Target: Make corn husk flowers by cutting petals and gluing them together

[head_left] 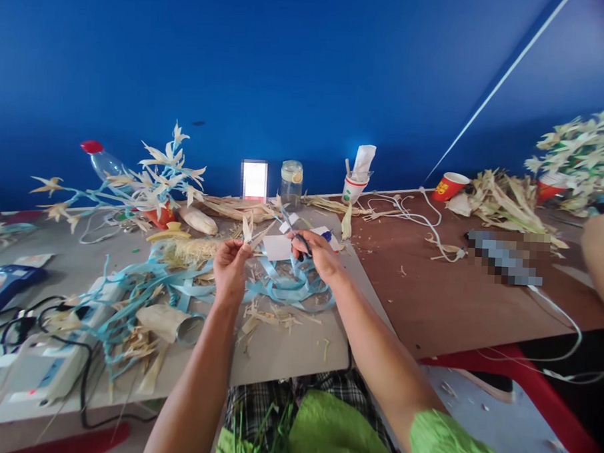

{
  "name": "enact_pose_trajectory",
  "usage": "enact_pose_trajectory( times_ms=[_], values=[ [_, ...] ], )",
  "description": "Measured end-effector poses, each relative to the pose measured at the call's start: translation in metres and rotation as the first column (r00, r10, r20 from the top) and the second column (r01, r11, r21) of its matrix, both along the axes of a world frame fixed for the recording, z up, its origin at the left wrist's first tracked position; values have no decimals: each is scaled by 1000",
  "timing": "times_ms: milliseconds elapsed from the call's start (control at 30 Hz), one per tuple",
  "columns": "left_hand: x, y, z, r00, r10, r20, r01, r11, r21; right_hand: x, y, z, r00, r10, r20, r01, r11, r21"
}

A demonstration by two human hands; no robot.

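My left hand [231, 267] is closed in a pinch on a pale strip of corn husk [248, 232] that stands up above my fingers. My right hand [321, 255] is closed around the dark handles of a pair of scissors [289, 228], whose blades point left toward the husk strip. Both hands hover over the grey table [286, 349], above a tangle of light blue ribbon [284, 286] and small husk trimmings [268, 315].
A blue-stemmed husk flower spray [154, 173], a corn cob [198, 220], a glass jar [291, 180] and a paper cup [352, 187] stand behind. At left lie a blue glue gun [6, 286] and power strip [50, 369]. Another person's arm [603, 256] is at right over the brown table [459, 293].
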State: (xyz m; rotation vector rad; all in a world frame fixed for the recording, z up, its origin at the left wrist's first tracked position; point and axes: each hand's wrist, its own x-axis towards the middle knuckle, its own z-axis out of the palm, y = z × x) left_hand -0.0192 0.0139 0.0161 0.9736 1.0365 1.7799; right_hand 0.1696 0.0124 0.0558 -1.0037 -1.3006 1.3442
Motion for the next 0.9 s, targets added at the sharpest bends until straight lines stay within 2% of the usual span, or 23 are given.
enact_pose_trajectory(
  times_ms=[133,300,433,633,900],
  values=[
    [-3,1,0,997,78,-14,-78,997,19,-1,-6,6,984,148,100,-145,989,-40],
    [-6,2,0,985,173,19,-173,985,19,2,-7,5,970,232,68,-227,971,-78],
    [-7,3,-1,979,203,1,-203,979,36,3,-6,1,944,320,77,-311,945,-104],
    [-7,3,-1,978,204,-33,-203,978,36,4,-3,-7,917,374,138,-358,925,-123],
    [-6,3,-3,975,167,-147,-162,986,45,8,0,-9,911,381,160,-374,925,-73]
  ],
)
